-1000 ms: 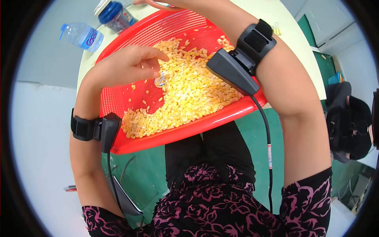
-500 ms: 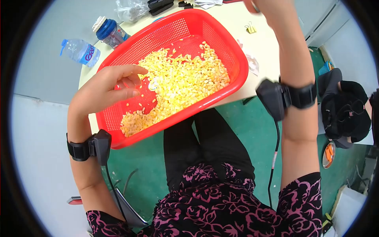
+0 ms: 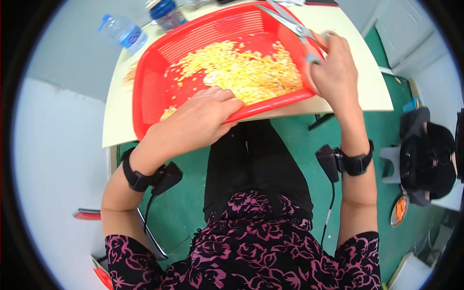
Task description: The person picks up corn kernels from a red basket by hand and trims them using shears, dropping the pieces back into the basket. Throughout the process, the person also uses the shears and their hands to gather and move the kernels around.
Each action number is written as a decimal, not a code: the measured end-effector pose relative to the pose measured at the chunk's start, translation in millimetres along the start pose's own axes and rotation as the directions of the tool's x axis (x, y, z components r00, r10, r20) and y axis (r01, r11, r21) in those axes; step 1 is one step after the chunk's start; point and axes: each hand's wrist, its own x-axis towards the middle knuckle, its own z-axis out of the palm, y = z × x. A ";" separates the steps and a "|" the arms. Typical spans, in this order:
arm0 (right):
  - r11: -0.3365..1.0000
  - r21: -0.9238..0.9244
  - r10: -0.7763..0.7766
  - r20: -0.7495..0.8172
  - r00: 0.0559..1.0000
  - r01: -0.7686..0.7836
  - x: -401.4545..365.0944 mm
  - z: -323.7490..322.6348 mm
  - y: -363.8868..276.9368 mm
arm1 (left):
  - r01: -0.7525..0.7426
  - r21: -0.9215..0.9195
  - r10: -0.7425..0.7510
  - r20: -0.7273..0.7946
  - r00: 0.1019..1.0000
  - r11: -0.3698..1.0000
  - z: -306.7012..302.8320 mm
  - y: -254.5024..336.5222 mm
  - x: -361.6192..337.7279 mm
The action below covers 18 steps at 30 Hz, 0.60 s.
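A red plastic basket (image 3: pixel 151 99) with perforated walls holds a spread of yellow corn kernels (image 3: pixel 241 72). Its near rim lies under my left hand (image 3: pixel 205 113), whose fingers are wrapped over the edge. A small pale round thing (image 3: pixel 210 78) lies among the kernels, too blurred to name. My right hand (image 3: pixel 336 72), at the basket's right end, is closed round the handles of a pair of scissors (image 3: pixel 294 26). The scissors' metal blades are spread and point up and left over the basket's far right corner; orange and grey show on the handles.
Beyond the basket's left side stand a water bottle (image 3: pixel 126 35) and a blue-lidded bottle (image 3: pixel 166 14). Thin wooden sticks (image 3: pixel 130 73) lie on the cream table (image 3: pixel 365 82). At right, a person in black (image 3: pixel 430 152) sits near a plate of orange pieces (image 3: pixel 400 211).
My left hand has gone from above the kernels to the near rim. The right hand has come back from the far edge, now with scissors showing. The basket appears farther up and right.
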 end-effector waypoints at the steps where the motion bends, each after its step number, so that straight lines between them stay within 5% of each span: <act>1: 0.999 0.031 0.031 0.011 0.999 -0.031 -3.7 -0.5 -2.6 | 0.036 -0.009 -0.035 0.008 0.999 0.999 -0.1 -0.7 -2.9; 4: 0.985 0.136 0.105 -0.006 0.994 -0.103 -7.2 -0.2 3.2 | 0.037 -0.063 -0.038 -0.012 0.999 0.997 0.7 -4.0 -6.9; 7: 0.932 0.295 0.241 -0.064 0.968 -0.212 -16.8 -3.6 2.6 | -0.019 0.055 0.033 -0.259 0.965 0.998 7.6 -1.8 -13.6; 10: 0.746 0.606 0.383 -0.050 0.922 -0.277 -28.5 -13.8 14.1 | -0.002 -0.169 -0.080 -0.474 0.877 0.986 -10.9 5.0 -33.7; 11: 0.761 0.585 0.404 -0.088 0.911 -0.281 -33.0 -18.3 18.2 | 0.033 -0.277 -0.184 -0.538 0.822 0.960 -18.7 4.2 -47.9; 14: 0.743 0.591 0.464 -0.116 0.878 -0.314 -45.8 -28.0 36.9 | -0.197 -0.710 0.007 -0.261 0.965 0.676 -17.6 -7.1 -84.4; 16: 0.704 0.633 0.489 -0.100 0.867 -0.324 -50.3 -26.3 50.2 | -0.174 -0.671 0.176 -0.066 0.982 0.721 15.0 25.1 -47.5; 18: 0.696 0.642 0.491 -0.098 0.866 -0.322 -55.4 -21.1 57.4 | -0.298 -0.394 0.207 -0.258 0.944 0.870 92.5 30.0 -14.3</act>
